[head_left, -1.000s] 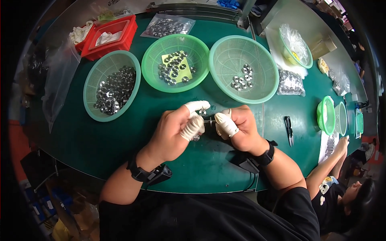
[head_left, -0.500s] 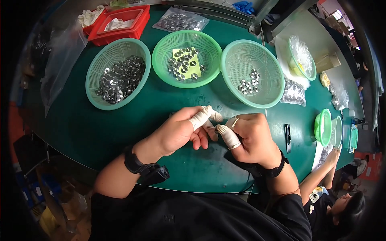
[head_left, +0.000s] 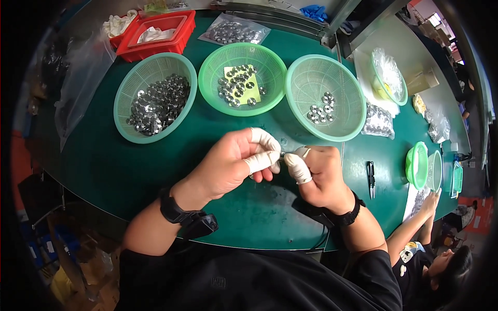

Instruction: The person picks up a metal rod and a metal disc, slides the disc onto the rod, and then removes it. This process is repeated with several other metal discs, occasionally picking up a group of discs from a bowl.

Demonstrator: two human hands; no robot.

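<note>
My left hand (head_left: 228, 161) and my right hand (head_left: 322, 168) meet over the table, white finger cots on the thumbs and some fingers. Between their pinched fingertips a sliver of a small metal part (head_left: 282, 154) shows; the fingers cover most of it, so its shape is hard to make out. Beyond my hands stand three green mesh baskets. Shiny metal discs fill much of the left basket (head_left: 120, 106). In the middle basket (head_left: 270, 62), several discs lie on and around a yellow paper. The right basket (head_left: 342, 78) contains a small group of discs.
Black-handled snips (head_left: 371, 179) lie right of my hands on the green table (head_left: 238, 220). Behind are a red tray (head_left: 184, 33) and a bag of discs (head_left: 234, 30); another bag of discs (head_left: 378, 122) lies right. A co-worker's arm (head_left: 415, 223) reaches in at lower right, near smaller green baskets.
My left thumb and fingers have closed together onto the small part at my right fingertips; before, the left fingers were more spread. The view has shifted slightly.
</note>
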